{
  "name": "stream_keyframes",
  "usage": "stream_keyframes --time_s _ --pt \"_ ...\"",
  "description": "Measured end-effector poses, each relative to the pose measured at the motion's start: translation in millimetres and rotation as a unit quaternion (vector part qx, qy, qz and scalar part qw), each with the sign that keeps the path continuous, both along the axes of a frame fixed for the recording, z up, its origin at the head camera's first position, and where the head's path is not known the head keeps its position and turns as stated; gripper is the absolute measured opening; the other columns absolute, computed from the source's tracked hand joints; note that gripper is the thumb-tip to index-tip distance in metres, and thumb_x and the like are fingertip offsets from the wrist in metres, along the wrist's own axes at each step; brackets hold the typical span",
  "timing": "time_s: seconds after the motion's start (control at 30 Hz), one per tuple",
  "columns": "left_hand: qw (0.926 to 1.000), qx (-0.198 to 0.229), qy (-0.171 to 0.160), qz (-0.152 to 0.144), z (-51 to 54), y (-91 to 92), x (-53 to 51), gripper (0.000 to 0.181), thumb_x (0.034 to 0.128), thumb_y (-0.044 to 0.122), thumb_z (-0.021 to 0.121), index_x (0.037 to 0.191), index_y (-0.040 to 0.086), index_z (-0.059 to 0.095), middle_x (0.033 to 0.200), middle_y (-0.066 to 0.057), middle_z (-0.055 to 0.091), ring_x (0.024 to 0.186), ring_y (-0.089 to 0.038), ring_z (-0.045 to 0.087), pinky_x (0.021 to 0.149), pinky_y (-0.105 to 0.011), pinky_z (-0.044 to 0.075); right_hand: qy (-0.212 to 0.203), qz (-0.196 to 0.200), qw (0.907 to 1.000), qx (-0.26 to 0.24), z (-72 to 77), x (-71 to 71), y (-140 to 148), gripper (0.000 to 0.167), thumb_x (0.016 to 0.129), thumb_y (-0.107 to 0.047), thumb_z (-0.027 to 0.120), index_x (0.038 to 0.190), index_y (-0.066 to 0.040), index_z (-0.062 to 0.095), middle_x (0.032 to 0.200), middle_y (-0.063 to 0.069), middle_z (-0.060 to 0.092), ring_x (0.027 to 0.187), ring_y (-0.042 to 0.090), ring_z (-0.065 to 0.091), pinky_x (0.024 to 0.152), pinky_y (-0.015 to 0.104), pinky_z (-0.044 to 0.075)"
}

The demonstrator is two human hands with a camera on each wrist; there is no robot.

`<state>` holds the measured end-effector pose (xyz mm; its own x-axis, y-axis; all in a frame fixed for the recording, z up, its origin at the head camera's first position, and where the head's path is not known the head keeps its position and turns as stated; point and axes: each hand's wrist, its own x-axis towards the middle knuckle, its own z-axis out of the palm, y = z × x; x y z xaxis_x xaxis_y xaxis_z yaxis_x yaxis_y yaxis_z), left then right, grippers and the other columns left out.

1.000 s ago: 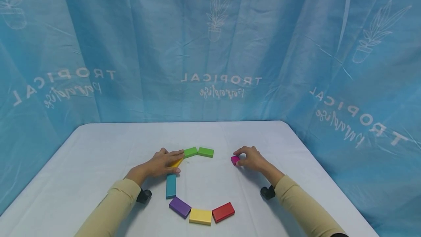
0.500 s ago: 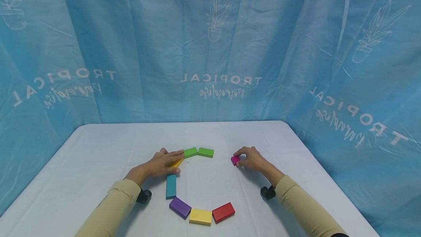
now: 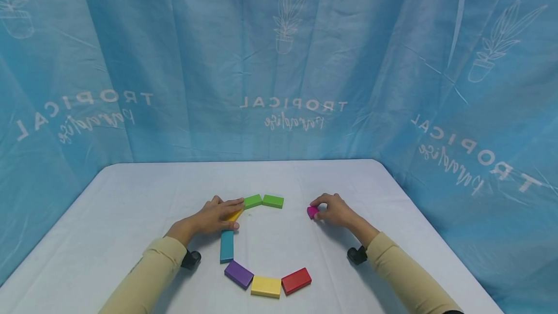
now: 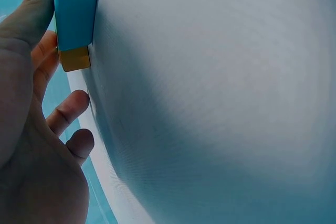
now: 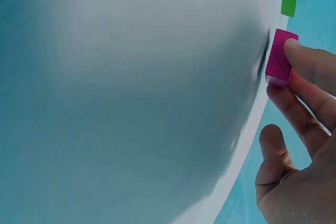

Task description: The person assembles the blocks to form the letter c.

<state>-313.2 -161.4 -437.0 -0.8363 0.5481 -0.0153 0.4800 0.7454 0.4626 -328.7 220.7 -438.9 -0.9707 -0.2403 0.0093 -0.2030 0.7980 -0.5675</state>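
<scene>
My left hand [image 3: 213, 216] lies across a yellow-orange block [image 3: 234, 216], covering much of it. Its fairly straight fingers reach the left green block [image 3: 252, 201], and the thumb is by the near end of the yellow-orange block, where it meets a teal block [image 3: 226, 247]. In the left wrist view the thumb lies along the teal block [image 4: 77, 11], with the yellow-orange end [image 4: 75, 59] just beyond. On the right, my right hand [image 3: 334, 210] pinches a magenta block [image 5: 280, 59] between thumb and fingers, at the table surface or just over it; I cannot tell which.
A second green block [image 3: 272, 201] continues the curve at the back. Purple [image 3: 239, 274], yellow [image 3: 266, 287] and red [image 3: 296, 281] blocks curve along the front. The white table [image 3: 370, 178] is backed by a blue curtain [image 3: 209, 62].
My right hand has shifted very slightly to the right with the magenta block. The left hand and the laid blocks have not visibly moved.
</scene>
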Motion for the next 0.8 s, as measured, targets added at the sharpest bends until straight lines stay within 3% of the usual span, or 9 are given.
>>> stream_keyframes --time_s 0.33,0.53,0.8 --pt "1.0000 -0.003 0.003 -0.004 -2.0 -0.3 -0.5 0.067 0.0893 0.045 0.065 0.146 0.017 0.043 0.147 -0.003 0.041 0.094 -0.020 0.037 0.071 -0.035 0.034 0.013 0.043 0.9989 -0.011 5.1 16.3 7.9 0.030 0.081 -0.012 0.077 0.111 -0.018 0.072 0.107 -0.006 0.062 0.101 0.023 0.049 0.075 0.034 0.047" --pt "0.9999 -0.014 0.002 0.006 -1.5 0.8 -1.3 0.068 0.0890 0.046 0.064 0.147 0.019 0.042 0.147 -0.001 0.042 0.094 -0.020 0.037 0.071 -0.035 0.034 0.018 0.092 0.9954 -0.021 10.4 38.8 7.2 0.031 0.082 -0.011 0.077 0.111 -0.018 0.071 0.106 -0.008 0.061 0.100 0.026 0.049 0.071 0.033 0.046" --pt "0.9999 -0.012 -0.003 0.009 0.9 1.5 -0.3 0.067 0.0886 0.045 0.065 0.146 0.019 0.043 0.147 -0.001 0.041 0.095 -0.021 0.037 0.071 -0.035 0.035 0.004 0.164 0.9865 -0.008 13.7 71.5 4.9 0.031 0.082 -0.012 0.077 0.112 -0.017 0.071 0.108 -0.011 0.061 0.104 0.021 0.046 0.075 0.035 0.046"
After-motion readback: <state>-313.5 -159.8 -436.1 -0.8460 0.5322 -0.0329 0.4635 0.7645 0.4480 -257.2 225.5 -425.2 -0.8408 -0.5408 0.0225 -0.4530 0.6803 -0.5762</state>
